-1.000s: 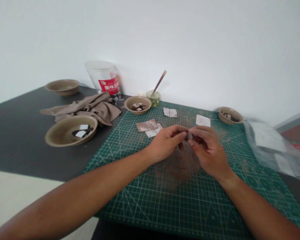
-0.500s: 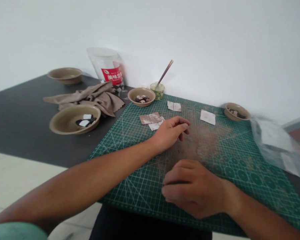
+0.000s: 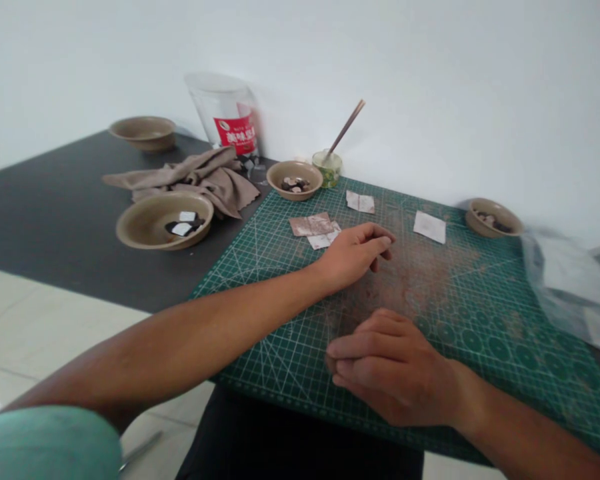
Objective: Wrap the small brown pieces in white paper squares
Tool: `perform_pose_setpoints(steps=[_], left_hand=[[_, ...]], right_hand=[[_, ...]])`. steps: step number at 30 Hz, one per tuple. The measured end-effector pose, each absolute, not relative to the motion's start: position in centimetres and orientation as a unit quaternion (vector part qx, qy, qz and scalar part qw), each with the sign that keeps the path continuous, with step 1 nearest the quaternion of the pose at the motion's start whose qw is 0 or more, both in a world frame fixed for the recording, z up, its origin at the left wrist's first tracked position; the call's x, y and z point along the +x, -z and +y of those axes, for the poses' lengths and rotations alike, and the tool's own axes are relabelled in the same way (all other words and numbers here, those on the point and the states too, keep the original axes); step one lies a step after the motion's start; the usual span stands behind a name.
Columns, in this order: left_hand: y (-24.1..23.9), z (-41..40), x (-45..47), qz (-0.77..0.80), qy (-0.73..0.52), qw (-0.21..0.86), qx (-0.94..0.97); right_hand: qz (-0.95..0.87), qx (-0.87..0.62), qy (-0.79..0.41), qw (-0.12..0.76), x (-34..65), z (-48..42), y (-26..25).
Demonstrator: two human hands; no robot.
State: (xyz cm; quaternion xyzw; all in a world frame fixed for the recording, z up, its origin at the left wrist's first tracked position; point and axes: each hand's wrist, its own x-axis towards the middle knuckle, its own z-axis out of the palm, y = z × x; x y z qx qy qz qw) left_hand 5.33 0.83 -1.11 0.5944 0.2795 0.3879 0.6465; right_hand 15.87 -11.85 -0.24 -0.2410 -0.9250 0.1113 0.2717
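My left hand rests on the green cutting mat, its fingers loosely bent and a little apart, with nothing visible in them. Right beside its wrist lie a brown-stained paper square and a whiter sandpaper-like square partly under it. Closer to my body, my right hand is held over the mat with its fingers bunched together. A small brownish bit shows at the fingertips, but I cannot make out what it is. Reddish-brown dust covers the mat around both hands.
Along the back are a bowl of small dark and pale pieces, a green cup with sticks, and two more paper squares. Another bowl and a plastic bag lie right. Bowls, a cloth and a clear tub stand left.
The head view has shifted, so the table's things appear further right and mostly higher. My right hand has turned slightly, its fingers bunched at the tips. My left hand stays nearly in place.
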Motion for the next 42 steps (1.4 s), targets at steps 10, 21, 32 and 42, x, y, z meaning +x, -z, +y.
perform_pose_setpoints(steps=[10,21,32,42], left_hand=[[1.0,0.7,5.3,0.275,-0.388,0.649,0.594],[0.5,0.8,5.0,0.281,-0.393,0.644,0.592],[0.3,-0.1,3.8,0.200,-0.367,0.565,0.711],[0.7,-0.1,4.3,0.245,-0.377,0.421,0.787]], right_hand=[[-0.931,-0.261,-0.119,0.225,15.5,-11.8,0.5],[-0.610,-0.451,-0.373,0.534,19.0,-8.9,-0.7],[-0.235,-0.413,-0.625,0.620,19.9,-7.4,-1.0],[-0.249,-0.422,-0.620,0.613,19.9,-7.4,-0.9]])
